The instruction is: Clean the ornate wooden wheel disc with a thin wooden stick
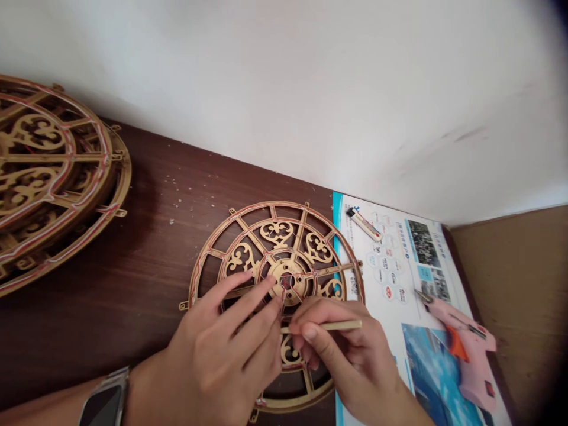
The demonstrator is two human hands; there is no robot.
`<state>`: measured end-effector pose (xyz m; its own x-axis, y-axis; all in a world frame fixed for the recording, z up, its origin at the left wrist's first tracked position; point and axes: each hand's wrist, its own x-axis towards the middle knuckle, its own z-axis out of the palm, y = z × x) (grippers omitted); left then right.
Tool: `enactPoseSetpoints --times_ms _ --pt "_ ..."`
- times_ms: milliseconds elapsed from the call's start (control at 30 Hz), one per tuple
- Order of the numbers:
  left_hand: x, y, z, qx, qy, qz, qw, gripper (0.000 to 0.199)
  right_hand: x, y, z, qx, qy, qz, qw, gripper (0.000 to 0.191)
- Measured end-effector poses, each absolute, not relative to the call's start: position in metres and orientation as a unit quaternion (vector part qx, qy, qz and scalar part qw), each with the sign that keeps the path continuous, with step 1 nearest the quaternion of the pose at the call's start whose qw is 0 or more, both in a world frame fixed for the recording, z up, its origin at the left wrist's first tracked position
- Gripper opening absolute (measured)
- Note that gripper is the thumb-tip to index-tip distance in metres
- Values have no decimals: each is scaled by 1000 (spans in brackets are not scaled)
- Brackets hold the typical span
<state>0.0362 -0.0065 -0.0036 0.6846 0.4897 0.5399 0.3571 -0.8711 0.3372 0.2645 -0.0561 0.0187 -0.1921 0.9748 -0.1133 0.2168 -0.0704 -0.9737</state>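
A round, gold-coloured ornamental frame (pixel 279 271) lies flat on the dark wooden table, with scrollwork between its spokes. Red and white wires run along its rings and into the central hub. My left hand (pixel 226 343) rests across the lower left of the frame, fingers stretched out and their tips at the hub. Between the thumb and fingers of my right hand (pixel 350 349) is a thin pale stick (pixel 341 325), held nearly level over the lower part of the frame. The stick's far end reaches the left fingers, where its tip is hidden.
Similar gold frames (pixel 125 177) are stacked at the left. A printed sheet (pixel 393 318) lies partly under the frame at right, bearing a lighter (pixel 364 225) and a pink glue gun (pixel 479 370). Small white crumbs dot the table (pixel 153 260). A white wall (pixel 284 94) rises behind.
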Motion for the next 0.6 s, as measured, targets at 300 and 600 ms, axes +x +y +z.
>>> enactPoseSetpoints --times_ms 300,600 --pt "38 8 5 864 263 363 231 15 256 -55 21 -513 -502 504 480 21" --pt "19 12 0 865 297 333 232 24 255 -53 33 -545 -457 462 530 15"
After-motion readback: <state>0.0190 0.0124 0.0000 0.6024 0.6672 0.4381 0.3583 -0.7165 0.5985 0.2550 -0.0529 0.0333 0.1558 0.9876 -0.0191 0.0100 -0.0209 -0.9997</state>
